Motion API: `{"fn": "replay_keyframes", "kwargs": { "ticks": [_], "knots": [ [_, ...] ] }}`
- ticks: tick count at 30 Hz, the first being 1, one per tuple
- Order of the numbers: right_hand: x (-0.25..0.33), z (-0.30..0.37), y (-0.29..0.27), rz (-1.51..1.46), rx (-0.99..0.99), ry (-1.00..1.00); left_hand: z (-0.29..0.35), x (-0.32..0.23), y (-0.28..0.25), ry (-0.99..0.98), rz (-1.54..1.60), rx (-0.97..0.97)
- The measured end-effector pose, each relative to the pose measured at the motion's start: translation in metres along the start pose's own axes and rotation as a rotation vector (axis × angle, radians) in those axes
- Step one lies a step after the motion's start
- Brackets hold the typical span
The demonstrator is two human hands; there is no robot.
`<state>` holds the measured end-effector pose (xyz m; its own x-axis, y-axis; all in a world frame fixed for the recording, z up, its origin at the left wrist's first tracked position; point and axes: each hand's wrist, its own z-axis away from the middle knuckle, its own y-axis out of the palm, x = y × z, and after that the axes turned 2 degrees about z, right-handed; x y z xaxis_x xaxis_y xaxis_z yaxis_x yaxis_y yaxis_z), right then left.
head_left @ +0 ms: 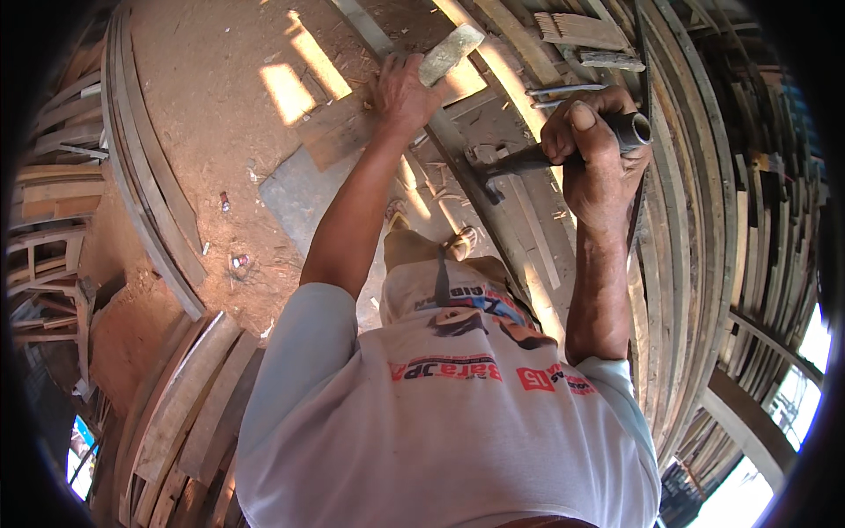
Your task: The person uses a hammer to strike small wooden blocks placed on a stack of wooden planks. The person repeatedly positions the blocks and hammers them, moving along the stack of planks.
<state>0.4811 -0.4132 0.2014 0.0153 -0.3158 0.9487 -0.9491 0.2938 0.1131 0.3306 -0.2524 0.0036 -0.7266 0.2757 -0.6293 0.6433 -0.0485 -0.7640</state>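
Note:
My left hand (pixel 407 95) is closed at the near end of a short, rough grey wooden block (pixel 451 55), over a long narrow beam (pixel 458 150) that slants across the view. The fingertips are partly hidden. To the right, my right hand (pixel 598 154) wraps round the dark handle of a hammer (pixel 519 162), thumb pointing up. The round, hollow end of the handle sticks out on the right of my fist. The hammer's dark head overlaps the beam in the view; whether it touches the wood I cannot tell.
Long boards (pixel 682 238) stand in curved-looking stacks on the right. More planks (pixel 189 396) lie at the lower left. A grey flat sheet (pixel 299 198) rests on the brown dirt floor (pixel 194 97), near my sandalled feet (pixel 459 243). Loose wood scraps (pixel 581 31) lie at the upper right.

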Motion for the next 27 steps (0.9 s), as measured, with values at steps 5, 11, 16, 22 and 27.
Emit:
{"fn": "replay_keyframes", "kwargs": {
  "ticks": [5, 11, 16, 22, 27],
  "knots": [
    [0.0, -0.011, 0.014, 0.107, -0.089, 0.053, -0.004, 0.008, 0.013, 0.058, -0.085, -0.049],
    [0.002, 0.026, -0.038, -0.178, -0.129, -0.046, -0.003, 0.006, 0.004, 0.086, -0.112, -0.055],
    [0.004, 0.033, -0.062, -0.299, -0.143, -0.072, 0.0, 0.002, 0.011, 0.087, -0.061, -0.012],
    [0.021, 0.106, -0.104, -0.34, -0.149, -0.193, -0.002, 0.004, 0.013, 0.077, -0.198, 0.003],
    [0.025, 0.113, -0.12, -0.366, -0.346, -0.217, 0.011, -0.031, -0.029, -0.136, 0.177, 0.196]
  ]
}}
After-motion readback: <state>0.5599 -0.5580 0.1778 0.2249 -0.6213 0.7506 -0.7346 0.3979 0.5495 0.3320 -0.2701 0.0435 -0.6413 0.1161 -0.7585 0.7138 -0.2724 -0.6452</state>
